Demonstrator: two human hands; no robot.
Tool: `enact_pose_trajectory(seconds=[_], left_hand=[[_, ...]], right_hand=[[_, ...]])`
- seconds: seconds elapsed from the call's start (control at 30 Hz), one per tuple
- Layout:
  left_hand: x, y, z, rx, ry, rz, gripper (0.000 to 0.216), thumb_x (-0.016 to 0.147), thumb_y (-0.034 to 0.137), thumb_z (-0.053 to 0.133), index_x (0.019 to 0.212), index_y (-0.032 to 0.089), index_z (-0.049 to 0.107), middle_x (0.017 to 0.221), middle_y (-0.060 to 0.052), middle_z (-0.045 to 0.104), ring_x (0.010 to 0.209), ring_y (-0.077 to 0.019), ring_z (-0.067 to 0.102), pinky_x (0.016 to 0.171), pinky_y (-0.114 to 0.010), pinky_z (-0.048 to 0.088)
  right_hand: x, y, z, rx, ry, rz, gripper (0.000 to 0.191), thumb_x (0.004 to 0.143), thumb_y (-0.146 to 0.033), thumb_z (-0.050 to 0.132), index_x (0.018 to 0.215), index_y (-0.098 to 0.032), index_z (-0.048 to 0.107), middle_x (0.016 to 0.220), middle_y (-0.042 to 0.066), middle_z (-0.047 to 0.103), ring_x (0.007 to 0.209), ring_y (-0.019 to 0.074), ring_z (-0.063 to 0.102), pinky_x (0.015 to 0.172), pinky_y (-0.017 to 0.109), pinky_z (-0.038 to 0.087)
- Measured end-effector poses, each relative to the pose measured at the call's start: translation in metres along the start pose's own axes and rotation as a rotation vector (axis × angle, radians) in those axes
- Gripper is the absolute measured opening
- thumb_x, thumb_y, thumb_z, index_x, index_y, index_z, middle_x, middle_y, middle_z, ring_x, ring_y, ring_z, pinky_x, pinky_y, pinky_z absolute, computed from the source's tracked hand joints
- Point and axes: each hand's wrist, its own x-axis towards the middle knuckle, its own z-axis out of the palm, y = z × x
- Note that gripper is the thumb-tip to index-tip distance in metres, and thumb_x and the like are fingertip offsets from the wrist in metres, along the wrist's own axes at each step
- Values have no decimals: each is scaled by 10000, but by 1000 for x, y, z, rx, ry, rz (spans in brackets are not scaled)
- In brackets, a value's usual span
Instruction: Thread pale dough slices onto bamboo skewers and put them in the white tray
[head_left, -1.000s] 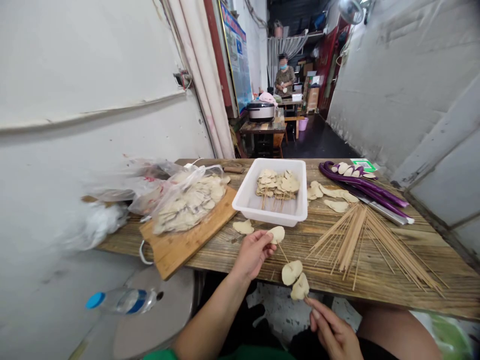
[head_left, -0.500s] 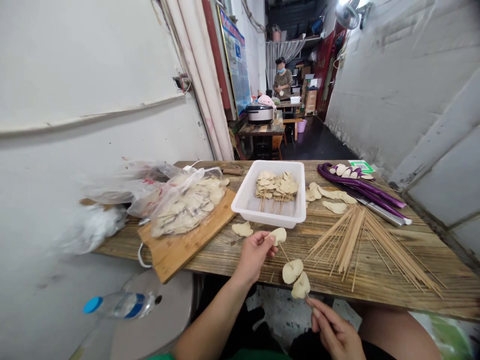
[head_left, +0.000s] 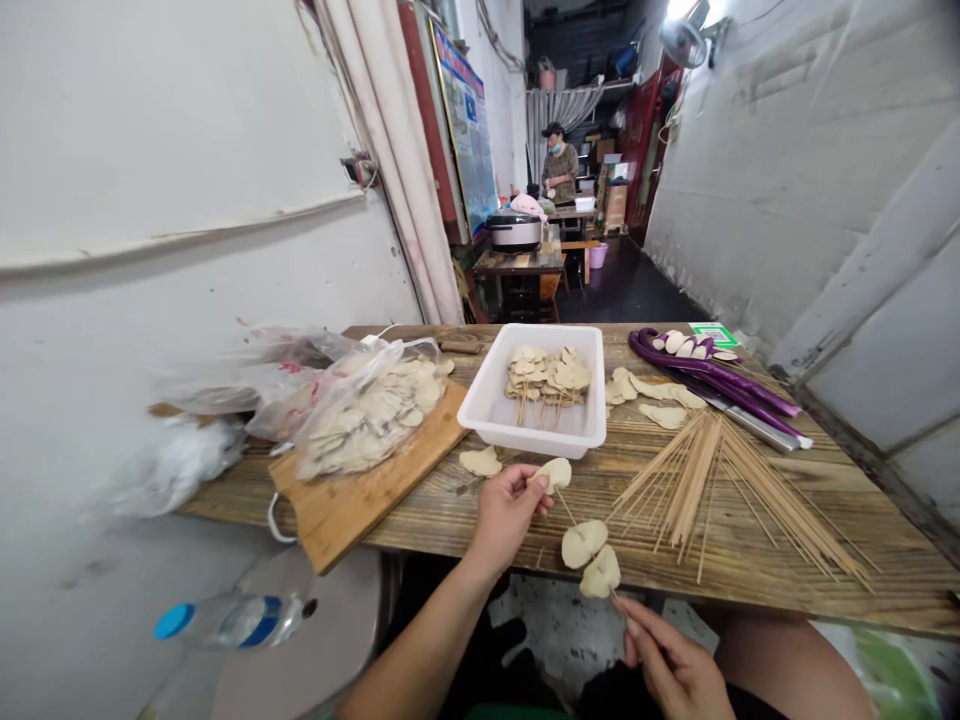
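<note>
My left hand (head_left: 504, 512) pinches a pale round slice (head_left: 556, 472) at the tip of a bamboo skewer (head_left: 592, 555). Two more slices (head_left: 589, 557) sit lower on the same skewer. My right hand (head_left: 670, 669) grips the skewer's lower end below the table edge. A loose slice (head_left: 481, 461) lies on the wooden table (head_left: 750, 545) just left of my left hand.
A white tray (head_left: 592, 428) holds finished skewers. Loose bamboo sticks (head_left: 720, 485) fan out to the right, with purple eggplants (head_left: 712, 370) and a knife behind. A cutting board (head_left: 352, 500) carries a plastic bag of slices (head_left: 367, 405). A water bottle (head_left: 225, 620) is at lower left. A person (head_left: 559, 165) stands far back.
Only the camera has shifted slightly; both hands keep their hold on the slice and the skewer in the same place.
</note>
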Motion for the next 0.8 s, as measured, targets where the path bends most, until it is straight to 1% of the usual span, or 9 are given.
enact_pose_trajectory(seconds=[0.2, 0.47, 0.67, 0.8], left_hand=[[0, -3, 1, 13, 20, 28, 272, 701, 383, 669, 793, 128, 650, 602, -19, 630, 535, -114, 565, 510, -214, 441], [2, -7, 0, 136, -3, 112, 214, 733, 347, 640, 798, 146, 673, 574, -14, 627, 510, -120, 558, 493, -214, 436], [0, -5, 3, 128, -25, 84, 213, 718, 341, 652, 780, 138, 664, 553, -12, 619, 485, -112, 537, 488, -213, 428], [1, -4, 3, 99, -32, 47, 225, 717, 352, 658, 774, 135, 649, 547, -7, 612, 489, -104, 534, 494, -205, 422]], right_hand=[[3, -5, -4, -56, -20, -69, 378, 847, -467, 519, 1033, -212, 726, 547, 20, 641, 494, 143, 608, 516, 193, 506], [1, -8, -8, -78, -35, -55, 408, 848, -493, 500, 1016, -203, 733, 541, 28, 647, 495, 150, 619, 499, 194, 504], [3, -10, -6, -54, -16, -18, 415, 843, -486, 505, 1025, -188, 729, 552, 28, 631, 506, 151, 601, 496, 199, 496], [5, -13, 0, -19, -10, 15, 404, 843, -475, 508, 1029, -190, 725, 549, 9, 601, 474, 136, 551, 486, 205, 479]])
